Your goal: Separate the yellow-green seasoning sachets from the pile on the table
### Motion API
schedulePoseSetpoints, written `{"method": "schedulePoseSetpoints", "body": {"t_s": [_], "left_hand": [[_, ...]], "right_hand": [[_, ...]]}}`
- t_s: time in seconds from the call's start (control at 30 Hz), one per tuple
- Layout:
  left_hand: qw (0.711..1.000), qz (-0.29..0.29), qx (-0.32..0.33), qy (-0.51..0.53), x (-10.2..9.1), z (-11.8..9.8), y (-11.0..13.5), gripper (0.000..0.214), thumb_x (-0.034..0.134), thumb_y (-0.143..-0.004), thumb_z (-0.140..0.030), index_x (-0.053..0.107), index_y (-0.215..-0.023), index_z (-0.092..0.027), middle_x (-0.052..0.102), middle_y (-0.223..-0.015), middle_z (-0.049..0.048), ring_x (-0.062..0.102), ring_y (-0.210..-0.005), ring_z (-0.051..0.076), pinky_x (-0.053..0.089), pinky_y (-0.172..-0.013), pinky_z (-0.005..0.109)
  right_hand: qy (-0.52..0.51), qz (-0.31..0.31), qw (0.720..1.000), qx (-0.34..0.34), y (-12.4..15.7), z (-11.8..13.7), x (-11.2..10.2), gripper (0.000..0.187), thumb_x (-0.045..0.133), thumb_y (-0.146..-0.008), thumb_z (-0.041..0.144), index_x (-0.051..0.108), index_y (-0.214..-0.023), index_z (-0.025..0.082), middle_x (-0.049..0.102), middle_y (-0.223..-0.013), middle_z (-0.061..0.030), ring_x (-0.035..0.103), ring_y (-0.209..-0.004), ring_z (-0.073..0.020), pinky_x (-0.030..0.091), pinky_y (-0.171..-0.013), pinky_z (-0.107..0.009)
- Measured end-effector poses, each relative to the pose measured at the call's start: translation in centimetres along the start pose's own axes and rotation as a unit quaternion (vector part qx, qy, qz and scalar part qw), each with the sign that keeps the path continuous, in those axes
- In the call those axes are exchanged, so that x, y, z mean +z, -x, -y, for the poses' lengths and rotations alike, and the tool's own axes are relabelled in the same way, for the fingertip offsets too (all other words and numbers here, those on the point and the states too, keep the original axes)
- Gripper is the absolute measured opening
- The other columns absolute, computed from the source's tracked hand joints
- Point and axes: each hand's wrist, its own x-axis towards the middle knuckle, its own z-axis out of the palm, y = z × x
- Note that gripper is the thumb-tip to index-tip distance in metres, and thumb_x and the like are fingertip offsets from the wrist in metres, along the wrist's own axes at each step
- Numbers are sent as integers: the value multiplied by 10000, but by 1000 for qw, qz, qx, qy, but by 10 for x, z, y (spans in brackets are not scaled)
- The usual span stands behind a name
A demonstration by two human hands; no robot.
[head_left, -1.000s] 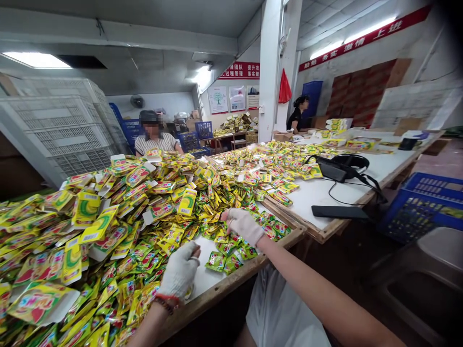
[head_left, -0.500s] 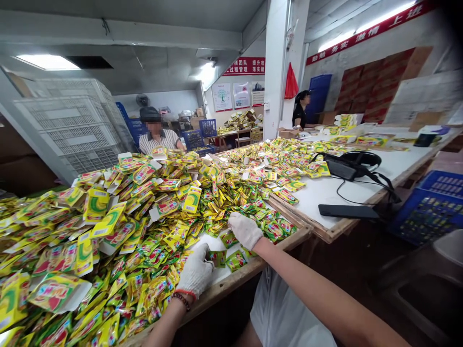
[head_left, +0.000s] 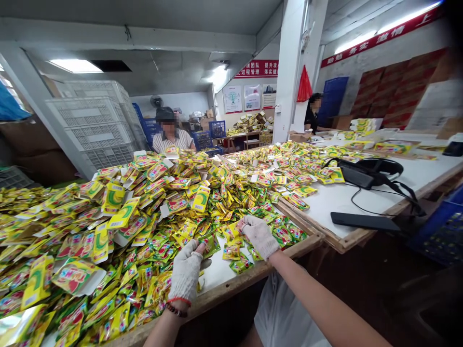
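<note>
My left hand (head_left: 186, 274), in a white knit glove with bare fingertips, pinches a small green candy packet (head_left: 211, 245) above the white tabletop (head_left: 217, 274). My right hand (head_left: 259, 237), gloved the same way, has its fingers closed on the edge of a yellow candy packet (head_left: 232, 231). Just below lie a loose yellow packet (head_left: 231, 251) and a green packet (head_left: 241, 264). To the left and beyond the hands spreads a big heap of packets (head_left: 144, 270) with small yellow cardboard boxes (head_left: 125, 213) on top.
A wooden rim (head_left: 246, 278) edges the table. On the adjoining table lie a black headset (head_left: 361, 173) with cables and a dark flat device (head_left: 363, 221). A blue crate (head_left: 441, 226) stands at right. Across the heap sits a person in a striped shirt (head_left: 173, 140); another person (head_left: 313, 115) is farther back.
My left hand has lifted a green packet off the tabletop. My right hand now grips a yellow packet, and another yellow one lies below it. The view has turned slightly left.
</note>
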Motion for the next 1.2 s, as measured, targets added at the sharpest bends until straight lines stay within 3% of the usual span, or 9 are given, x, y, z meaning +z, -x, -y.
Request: {"method": "schedulePoseSetpoints", "body": {"t_s": [0.17, 0.33, 0.53, 0.67, 0.83, 0.93, 0.97, 1.07, 1.2], "left_hand": [[990, 112, -22, 86, 12, -2, 15, 347, 723, -669, -361, 589, -915, -157, 596, -839, 16, 590, -708, 113, 571, -622, 291], [992, 109, 7, 56, 7, -7, 21, 348, 760, -616, -353, 580, -834, -150, 559, -729, -17, 570, -642, 99, 533, -565, 233], [970, 133, 129, -157, -14, -7, 23, 287, 649, -731, -386, 561, -862, -146, 588, -734, 11, 552, -611, 97, 471, -553, 203], [801, -57, 235, -548, -77, -28, 8, 166, 448, -852, -262, 567, -939, -185, 616, -927, 60, 583, -866, 151, 464, -796, 269], [715, -157, 216, -646, -192, -72, -22, 391, 389, -772, -91, 542, -1128, -145, 479, -1256, 211, 310, -1274, 358, 174, -993, 624], [680, -147, 207, -688, -242, -86, -38, 340, 457, -728, -120, 587, -1040, -163, 531, -1230, 187, 281, -1297, 367, 99, -1012, 629], [627, -123, 209, -740, -251, -89, -41, 340, 460, -717, -122, 587, -1027, -175, 536, -1234, 168, 302, -1288, 349, 107, -1028, 601], [541, -123, 238, -797, -250, -92, -42, 431, 494, -681, -159, 532, -1110, -167, 530, -1231, 146, 376, -1225, 316, 140, -1043, 548], [638, -86, 256, -721, -187, -78, -16, 355, 503, -725, -281, 502, -1064, -177, 589, -943, 69, 547, -904, 217, 395, -879, 358]], "right_hand": [[-23, 33, 999, 3, 17, 19, 21, 231, 446, -813, 300, 556, -656, 170, 524, -541, 25, 458, -522, -97, 362, -524, -198], [-14, 28, 999, -21, 29, 21, 36, 210, 486, -800, 336, 598, -768, 161, 639, -756, -39, 567, -692, -140, 440, -628, -229], [-65, 234, 969, 37, 37, 19, 53, 328, 526, -757, 368, 568, -990, 141, 654, -698, -30, 586, -523, -130, 432, -468, -218], [-38, 244, 966, 78, 44, 11, 57, 324, 506, -758, 374, 527, -986, 145, 597, -591, 7, 597, -471, -132, 332, -369, -181], [-42, 209, 971, 110, 50, -7, 62, 332, 501, -749, 351, 502, -1010, 146, 624, -742, -23, 627, -507, -127, 370, -397, -183], [-81, 188, 974, 100, 48, -11, 65, 307, 457, -769, 343, 501, -999, 145, 622, -728, -24, 625, -519, -134, 388, -408, -197], [-91, 180, 975, 95, 47, -11, 66, 298, 443, -777, 342, 505, -993, 147, 621, -720, -23, 623, -522, -136, 396, -414, -202], [-92, 161, 980, 75, 46, -12, 65, 274, 457, -782, 351, 531, -953, 151, 606, -674, -8, 588, -500, -129, 413, -433, -217], [-101, 130, 986, 41, 53, 4, 65, 276, 525, -775, 366, 565, -946, 153, 591, -659, -4, 551, -537, -123, 426, -484, -221]]}}
